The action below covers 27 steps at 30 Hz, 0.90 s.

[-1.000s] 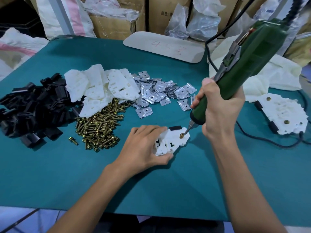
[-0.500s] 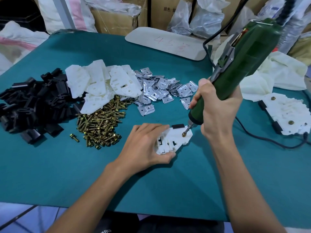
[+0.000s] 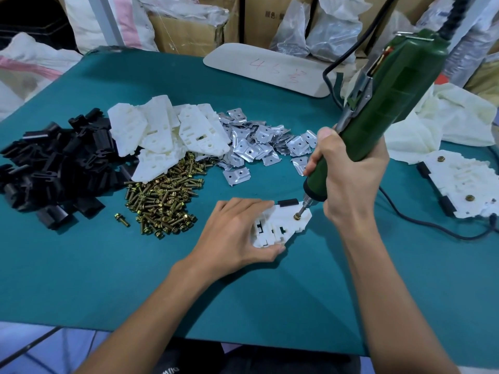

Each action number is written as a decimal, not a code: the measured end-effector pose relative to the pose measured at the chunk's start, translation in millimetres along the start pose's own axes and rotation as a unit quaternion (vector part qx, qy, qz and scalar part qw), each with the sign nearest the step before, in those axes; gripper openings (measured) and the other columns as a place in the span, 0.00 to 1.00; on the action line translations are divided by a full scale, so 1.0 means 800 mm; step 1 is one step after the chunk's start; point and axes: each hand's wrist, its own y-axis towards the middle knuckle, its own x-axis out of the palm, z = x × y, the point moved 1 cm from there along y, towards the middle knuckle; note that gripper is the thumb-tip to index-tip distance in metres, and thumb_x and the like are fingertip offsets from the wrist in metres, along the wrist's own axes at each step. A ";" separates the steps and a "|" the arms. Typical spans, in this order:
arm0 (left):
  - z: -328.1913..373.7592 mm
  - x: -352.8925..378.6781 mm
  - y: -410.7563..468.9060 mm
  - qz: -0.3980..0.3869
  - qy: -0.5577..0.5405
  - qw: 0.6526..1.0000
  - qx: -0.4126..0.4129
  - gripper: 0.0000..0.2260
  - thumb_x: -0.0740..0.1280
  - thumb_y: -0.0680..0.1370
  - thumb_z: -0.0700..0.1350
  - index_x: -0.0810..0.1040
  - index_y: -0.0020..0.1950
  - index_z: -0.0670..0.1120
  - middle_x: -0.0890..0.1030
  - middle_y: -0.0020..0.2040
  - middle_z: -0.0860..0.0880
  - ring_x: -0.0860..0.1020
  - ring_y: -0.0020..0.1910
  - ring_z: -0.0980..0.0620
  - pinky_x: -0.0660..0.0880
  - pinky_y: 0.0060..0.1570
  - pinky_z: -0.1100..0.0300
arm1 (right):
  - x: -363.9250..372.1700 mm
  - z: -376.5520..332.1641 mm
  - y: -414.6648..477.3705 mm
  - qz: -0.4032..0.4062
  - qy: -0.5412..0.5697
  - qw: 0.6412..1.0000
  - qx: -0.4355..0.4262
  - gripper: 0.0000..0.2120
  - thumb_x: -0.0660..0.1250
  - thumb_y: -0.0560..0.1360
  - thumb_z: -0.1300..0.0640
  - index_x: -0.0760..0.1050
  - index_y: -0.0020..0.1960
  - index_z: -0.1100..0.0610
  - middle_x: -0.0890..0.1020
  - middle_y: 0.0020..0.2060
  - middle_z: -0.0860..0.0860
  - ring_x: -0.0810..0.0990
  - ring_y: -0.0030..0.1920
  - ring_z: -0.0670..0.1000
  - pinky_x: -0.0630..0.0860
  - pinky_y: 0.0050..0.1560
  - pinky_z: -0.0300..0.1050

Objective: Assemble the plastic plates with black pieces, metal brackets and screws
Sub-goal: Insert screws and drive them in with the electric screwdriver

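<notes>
Head view: left grip (image 3: pixel 235 233) clasped the white plate (image 3: pixel 283 221); right grip (image 3: pixel 351 179) clamped my green screwdriver (image 3: pixel 394 90) onto its screw (image 3: pixel 297 216).

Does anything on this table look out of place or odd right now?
Only small things: one screw lies alone on the green mat, left of the screw pile, and one metal bracket sits apart from the bracket heap. Nothing looks spilled or damaged.

A small assembly workshop: a green-covered workbench (image 3: pixel 81 265) heaped with loose screws (image 3: pixel 162 203), metal brackets (image 3: pixel 259 147) and black pieces (image 3: pixel 54 168), a corded electric screwdriver (image 3: pixel 378 103), and cardboard boxes (image 3: pixel 189 31), sacks (image 3: pixel 89 22) and plastic bags (image 3: pixel 332 31) stacked behind.
</notes>
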 end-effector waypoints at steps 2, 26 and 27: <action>0.000 -0.001 -0.001 0.002 -0.005 1.000 0.001 0.35 0.67 0.70 0.70 0.74 0.72 0.52 0.78 0.66 0.58 0.70 0.63 0.59 0.61 0.60 0.61 | -0.002 0.001 0.002 0.006 0.013 1.000 0.006 0.07 0.74 0.72 0.56 0.75 0.43 0.51 0.77 0.30 0.52 0.73 0.24 0.55 0.74 0.29 0.46; -0.001 -0.002 -0.001 -0.002 -0.005 1.000 -0.001 0.37 0.66 0.70 0.71 0.73 0.73 0.52 0.77 0.66 0.57 0.70 0.64 0.59 0.62 0.60 0.60 | -0.005 -0.005 0.001 -0.009 0.021 0.999 0.030 0.18 0.80 0.70 0.50 0.73 0.47 0.56 0.76 0.32 0.54 0.74 0.25 0.54 0.75 0.30 0.47; -0.002 -0.002 -0.002 0.000 -0.009 1.000 -0.004 0.37 0.66 0.70 0.71 0.73 0.73 0.52 0.77 0.67 0.57 0.70 0.64 0.59 0.62 0.61 0.60 | -0.007 -0.009 0.002 -0.002 0.031 0.999 0.040 0.20 0.80 0.70 0.49 0.73 0.48 0.59 0.75 0.32 0.55 0.73 0.26 0.54 0.75 0.30 0.46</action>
